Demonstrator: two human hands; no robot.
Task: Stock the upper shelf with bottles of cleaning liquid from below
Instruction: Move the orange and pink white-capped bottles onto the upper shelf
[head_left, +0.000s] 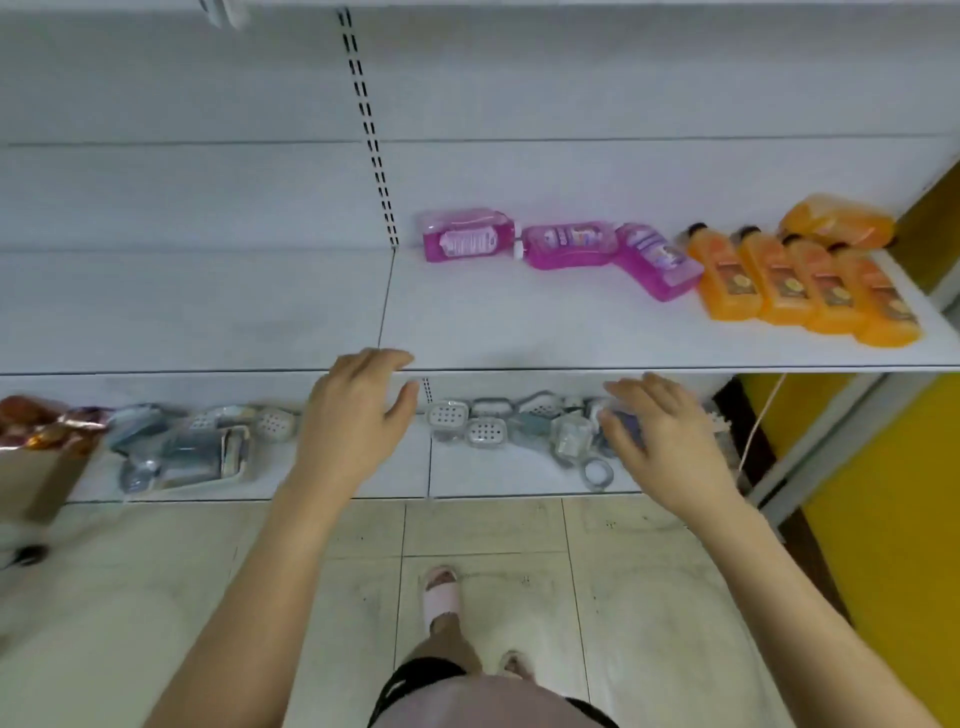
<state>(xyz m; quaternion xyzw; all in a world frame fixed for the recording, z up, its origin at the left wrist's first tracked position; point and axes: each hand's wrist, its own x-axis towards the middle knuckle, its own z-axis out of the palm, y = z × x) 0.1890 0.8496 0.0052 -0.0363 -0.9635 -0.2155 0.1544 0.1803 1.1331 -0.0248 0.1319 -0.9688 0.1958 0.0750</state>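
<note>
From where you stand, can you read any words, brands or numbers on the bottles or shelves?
No text is readable.
Pink plastic bottles lying on the white upper shelf: labels too blurred.
Orange plastic bottles: dark labels too blurred.
Grey packaged goods on the lower shelf: no legible print.

Both forearms extend forward, bare. Left hand (358, 421): palm down, fingers loosely spread and empty, fingertips at the front edge of the upper shelf (519, 332). Right hand (662, 436): just below that edge, palm down, fingers relaxed, blurred, gripping nothing discernible.
</note>
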